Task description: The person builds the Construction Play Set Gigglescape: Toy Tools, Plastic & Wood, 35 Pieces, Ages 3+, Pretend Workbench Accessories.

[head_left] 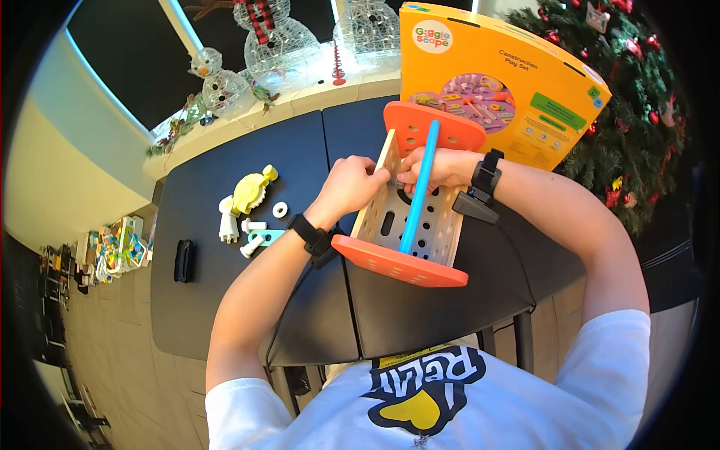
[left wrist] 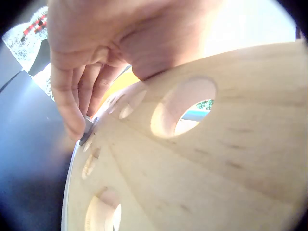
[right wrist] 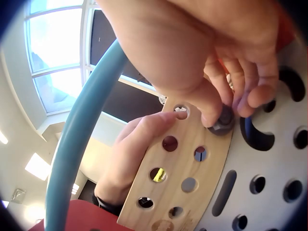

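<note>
A toy toolbox stands on the table, with a wooden side panel [head_left: 388, 154], orange-red end panels [head_left: 401, 262], a grey perforated base [right wrist: 250, 192] and a blue rod [head_left: 421, 187] as handle. My left hand [head_left: 352, 184] grips the wooden panel over its top edge, thumb on the inner face. On the outer face, its fingertips touch a small grey piece [left wrist: 89, 127]. Inside the box, my right hand [head_left: 442, 166] pinches a dark grey hex nut [right wrist: 222, 120] against that panel, near the base. The right hand hides part of the panel's far end.
Left on the table lie a yellow toy part [head_left: 251, 193], white bolts [head_left: 253, 246], a white ring [head_left: 280, 209], a teal strip [head_left: 266, 237] and a black case [head_left: 184, 261]. A large yellow box [head_left: 517, 82] stands behind the toolbox, beside a decorated tree [head_left: 637, 112].
</note>
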{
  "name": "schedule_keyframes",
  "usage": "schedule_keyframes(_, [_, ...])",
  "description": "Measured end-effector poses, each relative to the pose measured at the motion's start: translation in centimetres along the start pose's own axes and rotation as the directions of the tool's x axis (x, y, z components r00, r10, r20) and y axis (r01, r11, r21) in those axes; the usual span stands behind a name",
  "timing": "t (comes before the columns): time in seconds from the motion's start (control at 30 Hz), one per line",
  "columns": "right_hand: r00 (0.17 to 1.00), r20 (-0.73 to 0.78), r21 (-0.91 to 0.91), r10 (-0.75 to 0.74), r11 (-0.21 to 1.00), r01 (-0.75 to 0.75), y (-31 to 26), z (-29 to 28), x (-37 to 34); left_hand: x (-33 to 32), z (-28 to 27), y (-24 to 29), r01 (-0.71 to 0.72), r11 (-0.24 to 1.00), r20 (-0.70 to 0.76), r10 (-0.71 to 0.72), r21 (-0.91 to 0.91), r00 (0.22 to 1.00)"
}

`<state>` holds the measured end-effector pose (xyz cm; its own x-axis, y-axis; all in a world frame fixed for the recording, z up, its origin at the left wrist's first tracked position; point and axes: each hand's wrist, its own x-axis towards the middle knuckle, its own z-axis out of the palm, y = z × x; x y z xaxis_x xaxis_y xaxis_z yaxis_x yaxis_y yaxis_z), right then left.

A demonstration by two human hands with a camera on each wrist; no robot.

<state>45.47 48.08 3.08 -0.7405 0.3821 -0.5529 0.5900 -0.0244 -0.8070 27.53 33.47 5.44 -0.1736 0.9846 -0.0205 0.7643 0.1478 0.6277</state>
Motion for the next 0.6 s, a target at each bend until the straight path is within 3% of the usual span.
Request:
schedule_keyframes(0.13, [0.997,0.037,0.124,0.071,0.989,-0.075,-0.2,-0.1,-0.2,-0.1,0.3,0.1,-0.008,1.0,-0.012,0.007,-0.026,1.0])
schedule_keyframes(0.33, [0.999,0.025,0.014,-0.02,1.0,0.02,-0.5,0.7,-1.6,-0.2,0.6,0.2,-0.03,0.998,-0.029,0.029,-0.046,0.999])
schedule_keyframes(0.43, [0.999,-0.047,-0.064,0.019,0.998,-0.022,-1.0,0.8,-1.5,-0.2,0.6,0.1,-0.022,0.999,-0.013,0.021,-0.033,1.0])
schedule_keyframes(0.6, [1.0,-0.003,-0.073,-0.024,0.997,0.023,-0.5,0.4,-1.5,-0.4,0.4,0.1,-0.02,0.999,0.004,0.021,-0.033,1.0])
